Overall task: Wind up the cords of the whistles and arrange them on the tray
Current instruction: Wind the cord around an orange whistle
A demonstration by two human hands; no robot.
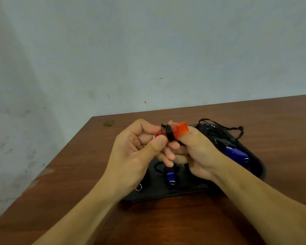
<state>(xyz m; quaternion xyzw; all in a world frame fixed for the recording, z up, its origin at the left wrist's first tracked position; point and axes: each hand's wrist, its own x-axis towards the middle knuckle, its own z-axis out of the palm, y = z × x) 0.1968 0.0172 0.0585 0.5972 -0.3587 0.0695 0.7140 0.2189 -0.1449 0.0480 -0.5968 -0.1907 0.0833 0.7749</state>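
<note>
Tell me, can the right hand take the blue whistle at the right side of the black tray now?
Probably not yet. The right hand is busy: it holds the red plastic whistle together with the left hand. The blue plastic whistle lies uncovered just beside the right wrist on the black tray.

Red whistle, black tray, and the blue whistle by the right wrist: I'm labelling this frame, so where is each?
red whistle point(181, 129), head view, on its translucent mouthpiece end.
black tray point(154, 190), head view, on bare surface near its front edge.
blue whistle point(236, 153), head view, on its body.
</note>
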